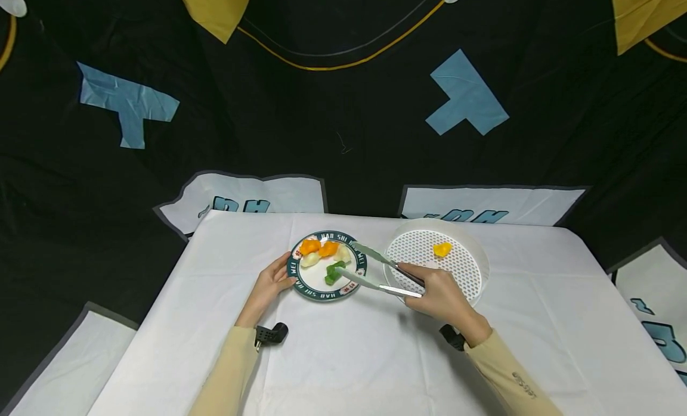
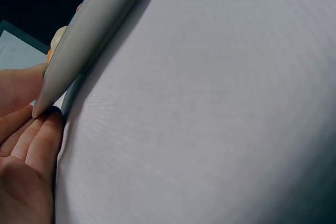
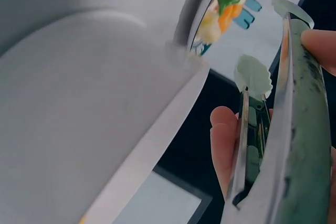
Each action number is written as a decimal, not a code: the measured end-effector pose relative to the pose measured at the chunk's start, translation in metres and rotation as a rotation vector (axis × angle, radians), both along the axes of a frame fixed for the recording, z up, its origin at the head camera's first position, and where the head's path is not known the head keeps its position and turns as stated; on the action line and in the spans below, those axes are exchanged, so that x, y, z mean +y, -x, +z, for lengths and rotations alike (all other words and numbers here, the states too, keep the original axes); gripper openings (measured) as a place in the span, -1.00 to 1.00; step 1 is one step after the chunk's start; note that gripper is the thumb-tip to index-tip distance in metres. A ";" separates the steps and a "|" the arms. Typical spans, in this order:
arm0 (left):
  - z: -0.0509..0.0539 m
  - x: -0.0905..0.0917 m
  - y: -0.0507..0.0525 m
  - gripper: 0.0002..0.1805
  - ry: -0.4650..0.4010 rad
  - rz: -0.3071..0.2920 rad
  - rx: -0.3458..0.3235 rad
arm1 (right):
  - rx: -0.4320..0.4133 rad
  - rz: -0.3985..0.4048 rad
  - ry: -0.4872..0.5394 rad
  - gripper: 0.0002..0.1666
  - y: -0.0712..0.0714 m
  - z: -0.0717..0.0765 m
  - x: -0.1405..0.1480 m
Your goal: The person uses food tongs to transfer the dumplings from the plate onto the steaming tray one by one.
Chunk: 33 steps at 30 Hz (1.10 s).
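Observation:
My left hand [image 1: 272, 285] grips the left rim of a green-rimmed plate [image 1: 316, 292], thumb on top and fingers beneath, as the left wrist view shows. On the plate lie orange pieces [image 1: 310, 247], pale pieces [image 1: 309, 260] and a green piece [image 1: 334, 273]. My right hand [image 1: 442, 294] holds a pair of tongs [image 1: 394, 291] with light green tips. The tongs are spread, one tip beside the green piece and the other near the plate's far right rim. To the right stands a round white perforated tray [image 1: 413, 258] with one yellow piece [image 1: 442, 250] in it.
A white cloth [image 1: 343, 362] covers the table. Behind its far edge hangs a dark backdrop [image 1: 333, 136] with blue and yellow shapes. The perforated tray's raised wall [image 3: 173, 114] lies close to the right hand.

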<state>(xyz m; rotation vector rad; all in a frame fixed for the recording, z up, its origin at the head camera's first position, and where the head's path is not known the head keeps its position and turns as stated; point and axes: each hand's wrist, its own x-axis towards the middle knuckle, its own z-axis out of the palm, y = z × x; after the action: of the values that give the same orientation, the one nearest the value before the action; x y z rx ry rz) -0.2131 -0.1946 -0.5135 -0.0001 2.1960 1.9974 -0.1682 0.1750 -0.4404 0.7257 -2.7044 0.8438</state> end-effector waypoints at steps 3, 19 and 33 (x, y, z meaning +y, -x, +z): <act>0.001 0.000 0.000 -0.23 -0.003 -0.002 0.002 | 0.009 0.025 -0.013 -0.30 0.001 -0.002 -0.008; 0.003 0.002 -0.003 -0.23 -0.015 -0.002 0.003 | 0.022 0.038 -0.050 -0.33 0.000 -0.011 -0.030; -0.001 0.000 0.000 -0.24 -0.018 -0.001 0.009 | 0.039 0.002 -0.114 -0.30 0.000 -0.015 -0.045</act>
<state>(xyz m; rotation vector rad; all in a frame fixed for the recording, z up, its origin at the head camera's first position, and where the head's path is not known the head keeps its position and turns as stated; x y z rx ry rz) -0.2127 -0.1944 -0.5142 0.0123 2.1835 2.0201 -0.1677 0.1304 -0.4551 0.7603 -2.7353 0.6723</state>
